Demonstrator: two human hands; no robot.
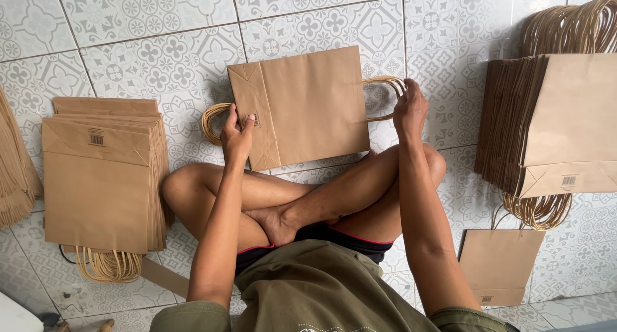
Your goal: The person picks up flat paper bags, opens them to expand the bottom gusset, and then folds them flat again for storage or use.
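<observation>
the bag (308, 107) under both hands is matt brown kraft paper with twisted paper-cord handles (385, 82), like the stacks (99, 178) at the floor's side edges, on smooth, faintly glossy patterned ceramic floor tiles (148, 23).

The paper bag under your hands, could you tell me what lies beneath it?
Patterned floor tiles show around the paper bag; whatever lies directly beneath is covered.

The right stack of bags (565, 123) runs off the frame edge; its barcode label (569, 180) looks too small to tell
</observation>
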